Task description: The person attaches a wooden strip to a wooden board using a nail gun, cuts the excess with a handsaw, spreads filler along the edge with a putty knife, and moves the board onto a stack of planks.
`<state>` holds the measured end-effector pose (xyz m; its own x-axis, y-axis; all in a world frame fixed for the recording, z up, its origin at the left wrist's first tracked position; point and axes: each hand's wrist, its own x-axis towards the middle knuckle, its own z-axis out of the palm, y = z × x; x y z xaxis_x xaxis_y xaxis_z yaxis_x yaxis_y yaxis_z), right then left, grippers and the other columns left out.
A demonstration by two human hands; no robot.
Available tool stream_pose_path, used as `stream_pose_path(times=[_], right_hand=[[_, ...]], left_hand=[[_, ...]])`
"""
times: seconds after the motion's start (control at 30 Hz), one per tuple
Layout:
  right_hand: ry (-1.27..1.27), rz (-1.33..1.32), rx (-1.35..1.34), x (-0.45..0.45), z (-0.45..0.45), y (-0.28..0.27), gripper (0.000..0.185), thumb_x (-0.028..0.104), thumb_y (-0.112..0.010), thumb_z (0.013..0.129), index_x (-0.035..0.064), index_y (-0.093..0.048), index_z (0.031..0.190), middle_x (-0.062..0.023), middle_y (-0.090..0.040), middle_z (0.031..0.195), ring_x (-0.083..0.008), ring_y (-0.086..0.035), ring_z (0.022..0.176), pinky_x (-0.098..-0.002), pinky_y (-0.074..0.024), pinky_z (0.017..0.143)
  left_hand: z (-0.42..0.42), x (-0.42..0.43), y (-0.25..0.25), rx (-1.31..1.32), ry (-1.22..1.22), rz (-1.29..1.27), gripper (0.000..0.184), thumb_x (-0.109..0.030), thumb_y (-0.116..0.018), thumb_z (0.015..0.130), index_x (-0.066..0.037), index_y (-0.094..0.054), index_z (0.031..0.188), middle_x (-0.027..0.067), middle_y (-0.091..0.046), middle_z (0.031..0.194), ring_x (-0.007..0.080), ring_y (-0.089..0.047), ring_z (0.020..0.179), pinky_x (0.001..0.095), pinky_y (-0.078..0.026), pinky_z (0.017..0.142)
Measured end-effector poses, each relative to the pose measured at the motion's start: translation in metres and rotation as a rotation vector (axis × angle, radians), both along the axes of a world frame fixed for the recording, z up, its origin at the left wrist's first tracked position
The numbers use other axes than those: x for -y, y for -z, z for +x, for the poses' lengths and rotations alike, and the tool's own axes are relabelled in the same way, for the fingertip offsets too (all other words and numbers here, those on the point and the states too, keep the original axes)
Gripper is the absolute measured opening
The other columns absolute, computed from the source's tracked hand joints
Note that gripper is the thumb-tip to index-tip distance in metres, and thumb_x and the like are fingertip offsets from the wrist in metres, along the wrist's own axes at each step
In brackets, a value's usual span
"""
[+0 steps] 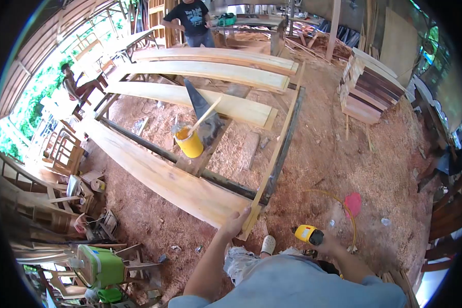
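My left hand (pixel 235 223) rests at the near right corner of the frame, on the end of a long pale plank (pixel 164 177) and beside a narrow wooden strip (pixel 274 169). Whether its fingers grip the wood is hard to make out. Low at the right, my right hand (pixel 329 246) is closed around a yellow and black power tool (pixel 308 234), held away from the planks. More pale planks (pixel 190 97) lie across the dark frame (pixel 287 138). A yellow container (pixel 190 143) with a wooden stick in it stands on a crosspiece inside the frame.
Stacked boards (pixel 369 87) stand at the right. A yellow hose (pixel 353 226) and a pink item (pixel 352 204) lie on the shavings-strewn ground. One person (pixel 192 23) stands beyond the planks; another (pixel 77 84) sits at the left. A green box (pixel 100 266) is at the lower left.
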<state>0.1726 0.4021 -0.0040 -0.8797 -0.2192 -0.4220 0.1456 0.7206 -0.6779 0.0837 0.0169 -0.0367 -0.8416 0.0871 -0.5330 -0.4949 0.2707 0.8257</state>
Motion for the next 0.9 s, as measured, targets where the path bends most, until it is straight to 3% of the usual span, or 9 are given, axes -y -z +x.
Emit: stream_pose_path(times=[0.1,0.2,0.33,0.4,0.5,0.7,0.73,0.8,0.9], right_hand=[[0.018,-0.017,-0.042,-0.010,0.003,0.020,0.035,0.020,-0.082,0.073,0.0063,-0.072,0.104,-0.0135,-0.074,0.095,-0.0244,-0.071,0.088,-0.0387,-0.0546,0.079],[0.140,-0.109,0.013,0.001,0.005,-0.018,0.039,0.022,-0.084,0.070,0.0063,-0.072,0.104,-0.0150,-0.074,0.097,-0.0282,-0.072,0.091,-0.0392,-0.0550,0.080],[0.096,-0.139,-0.056,-0.014,0.007,0.014,0.039,0.021,-0.084,0.070,0.0071,-0.072,0.105,-0.0138,-0.074,0.096,-0.0271,-0.072,0.092,-0.0382,-0.0553,0.081],[0.103,0.014,0.077,-0.014,0.008,0.004,0.062,0.023,-0.089,0.067,0.0034,-0.063,0.119,-0.0127,-0.070,0.112,-0.0247,-0.068,0.104,-0.0370,-0.0534,0.090],[0.157,-0.100,-0.041,-0.015,0.012,0.015,0.042,0.022,-0.086,0.070,0.0062,-0.072,0.106,-0.0151,-0.074,0.097,-0.0283,-0.071,0.094,-0.0381,-0.0553,0.082],[0.129,-0.043,-0.035,-0.015,0.007,0.018,0.043,0.025,-0.086,0.068,0.0056,-0.072,0.103,-0.0173,-0.073,0.098,-0.0312,-0.071,0.096,-0.0394,-0.0555,0.081],[0.124,-0.046,-0.033,-0.016,0.006,0.022,0.043,0.025,-0.086,0.068,0.0056,-0.072,0.103,-0.0173,-0.073,0.098,-0.0312,-0.071,0.096,-0.0394,-0.0555,0.081],[0.121,-0.012,0.045,-0.017,0.005,0.029,0.056,0.019,-0.090,0.066,0.0027,-0.066,0.114,-0.0117,-0.073,0.102,-0.0231,-0.070,0.092,-0.0370,-0.0555,0.083],[0.067,0.012,-0.005,-0.015,0.003,0.027,0.053,0.017,-0.089,0.066,0.0029,-0.068,0.112,-0.0117,-0.073,0.099,-0.0229,-0.071,0.090,-0.0371,-0.0561,0.081]], left_hand=[[0.012,0.003,-0.018,0.016,-0.011,-0.007,0.077,-0.071,-0.050,0.091,0.005,-0.061,0.094,0.0103,-0.059,0.070,0.0175,-0.057,0.056,0.0320,-0.043,0.047],[0.022,0.011,-0.002,0.079,-0.033,-0.004,0.074,-0.069,-0.051,0.092,0.005,-0.062,0.095,0.0095,-0.059,0.071,0.0158,-0.056,0.056,0.0315,-0.042,0.047],[0.033,0.023,0.024,0.043,-0.062,0.114,0.073,-0.068,-0.052,0.092,0.005,-0.064,0.095,0.0093,-0.059,0.071,0.0149,-0.055,0.054,0.0312,-0.041,0.046],[0.038,0.028,0.023,0.128,-0.025,0.062,0.064,-0.056,-0.047,0.100,0.001,-0.066,0.122,0.0065,-0.063,0.088,0.0136,-0.056,0.077,0.0333,-0.047,0.069],[0.050,0.023,-0.033,0.193,-0.027,0.011,0.061,-0.058,-0.047,0.100,-0.005,-0.067,0.123,0.0027,-0.057,0.080,0.0122,-0.051,0.067,0.0305,-0.044,0.061],[0.077,0.028,-0.053,0.243,-0.040,-0.046,0.059,-0.059,-0.045,0.100,-0.013,-0.066,0.129,0.0009,-0.050,0.074,0.0100,-0.045,0.061,0.0293,-0.039,0.054],[0.080,0.031,-0.046,0.245,-0.045,-0.049,0.059,-0.059,-0.045,0.100,-0.013,-0.066,0.129,0.0009,-0.050,0.074,0.0100,-0.045,0.061,0.0293,-0.039,0.054],[0.092,0.041,-0.015,0.185,-0.120,-0.035,0.071,-0.071,-0.054,0.089,-0.002,-0.065,0.094,0.0046,-0.054,0.065,0.0141,-0.050,0.056,0.0313,-0.039,0.052],[0.105,0.058,0.016,0.234,-0.085,-0.024,0.071,-0.071,-0.054,0.089,-0.001,-0.065,0.095,0.0041,-0.053,0.065,0.0153,-0.049,0.054,0.0328,-0.039,0.051]])
